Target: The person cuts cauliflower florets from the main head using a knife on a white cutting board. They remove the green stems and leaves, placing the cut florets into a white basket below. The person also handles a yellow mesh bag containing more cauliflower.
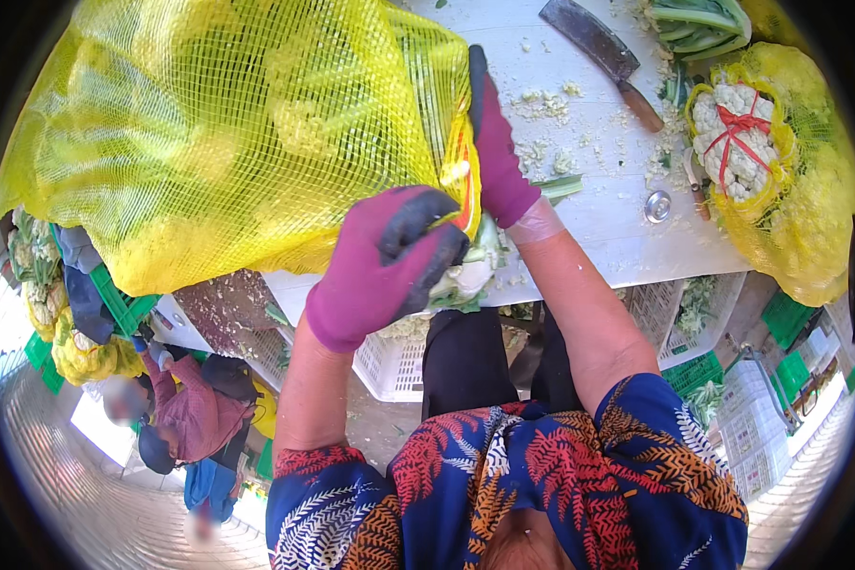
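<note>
A large yellow mesh bag (256, 135) filled with cauliflower heads spreads across the upper left. My left hand (385, 263), in a purple glove with dark-coated fingers, pinches the bag's edge near a red-orange strip. On the other side of that edge is my right hand (502, 153), gloved alike, its fingers stretched along the mesh. The bag hides its thumb and part of its palm, so its grip cannot be made out. Under my hands, a trimmed cauliflower piece (467, 278) with leaf stubs lies at the front edge of the white table (598, 246).
A cleaver (598, 46), a small knife (697, 185) and a round metal object (657, 206) lie on the table. Right of them sits another mesh bag (816, 214) with red-tied cauliflower (737, 139). White crates (392, 367) stand below. People (199, 413) work at lower left.
</note>
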Available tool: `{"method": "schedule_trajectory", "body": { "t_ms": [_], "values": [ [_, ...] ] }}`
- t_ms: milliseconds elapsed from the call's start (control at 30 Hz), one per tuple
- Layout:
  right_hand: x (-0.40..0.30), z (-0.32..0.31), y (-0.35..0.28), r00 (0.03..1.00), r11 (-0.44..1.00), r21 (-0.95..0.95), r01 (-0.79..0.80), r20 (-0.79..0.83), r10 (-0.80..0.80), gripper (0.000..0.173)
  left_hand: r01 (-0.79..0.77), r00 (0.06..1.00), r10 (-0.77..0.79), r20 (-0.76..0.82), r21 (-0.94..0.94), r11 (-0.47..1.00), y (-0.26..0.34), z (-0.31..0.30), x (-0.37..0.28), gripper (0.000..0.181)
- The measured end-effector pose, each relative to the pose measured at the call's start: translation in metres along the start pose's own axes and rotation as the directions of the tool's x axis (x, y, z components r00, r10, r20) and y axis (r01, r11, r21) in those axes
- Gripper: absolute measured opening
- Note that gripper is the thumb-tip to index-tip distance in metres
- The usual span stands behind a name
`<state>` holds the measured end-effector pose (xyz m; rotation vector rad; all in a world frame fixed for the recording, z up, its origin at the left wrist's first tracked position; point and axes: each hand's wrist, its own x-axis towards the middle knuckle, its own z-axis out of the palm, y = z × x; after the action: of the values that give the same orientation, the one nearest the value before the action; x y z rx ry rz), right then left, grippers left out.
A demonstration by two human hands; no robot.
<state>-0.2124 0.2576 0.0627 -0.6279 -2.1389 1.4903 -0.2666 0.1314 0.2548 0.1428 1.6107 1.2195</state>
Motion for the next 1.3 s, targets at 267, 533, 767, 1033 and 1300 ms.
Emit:
{"method": "schedule_trajectory", "body": {
  "t_ms": [267, 533, 767, 1033, 1300],
  "values": [
    [0.052, -0.051, -0.011, 0.998, 0.878, 0.476, -0.052, -0.001, 0.059, 0.031, -0.217, 0.960, 0.278, -0.024, 0.560, 0.800, -0.001, -0.011, 0.007, 0.031],
    [0.114, -0.112, -0.052, 0.693, 0.816, 0.387, -0.429, 0.720, 0.023, 0.037, -0.089, 0.579, 0.814, -0.034, 0.991, 0.104, -0.012, -0.012, 0.006, 0.030],
    [0.149, -0.024, -0.029, 0.787, 0.822, 0.441, -0.361, 0.617, 0.015, 0.024, 0.066, 0.422, 0.889, -0.177, 0.984, 0.164, -0.010, -0.052, 0.041, 0.023],
    [0.151, -0.010, -0.111, 0.532, 0.780, 0.514, -0.355, 0.798, -0.283, 0.021, -0.387, 0.337, 0.582, -0.740, 0.455, 0.802, -0.025, -0.080, 0.027, 0.030],
    [0.085, -0.032, -0.041, 0.971, 0.981, 0.167, -0.099, 0.231, 0.059, 0.057, -0.296, 0.527, 0.506, -0.683, 0.411, 0.862, -0.028, -0.076, 0.023, 0.019]
  ]
}}
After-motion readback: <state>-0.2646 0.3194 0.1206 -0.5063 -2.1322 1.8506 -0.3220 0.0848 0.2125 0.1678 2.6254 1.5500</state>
